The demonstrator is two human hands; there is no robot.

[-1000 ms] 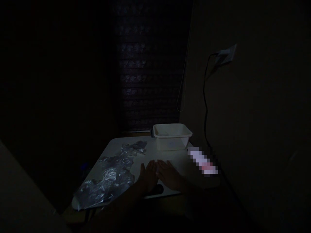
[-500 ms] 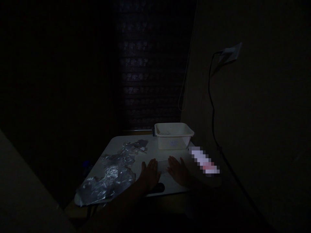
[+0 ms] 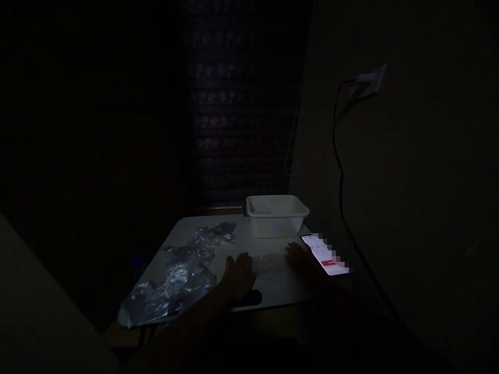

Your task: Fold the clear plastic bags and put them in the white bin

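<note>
In the dim head view, a clear plastic bag (image 3: pixel 268 263) lies flat on the white table (image 3: pixel 234 241). At its left edge rests my left hand (image 3: pixel 238 272), palm down with the fingers stretched out. My right hand (image 3: pixel 298 258) is just past the bag's right side, its fingers extended; shadow hides much of it, and whether it touches the bag I cannot tell. Crumpled clear plastic bags (image 3: pixel 183 280) are spread over the table's left side, left of my left hand.
A white plastic basin (image 3: pixel 276 226) stands at the table's back. A lit phone (image 3: pixel 325 257) lies at the right edge. A black cable (image 3: pixel 341 182) runs down the right wall from a socket (image 3: pixel 368 83). A dark slot (image 3: pixel 253 297) is at the table's front edge.
My right hand has slid to the right, away from my left hand, uncovering more of the plastic bag. My left hand stays nearly in place.
</note>
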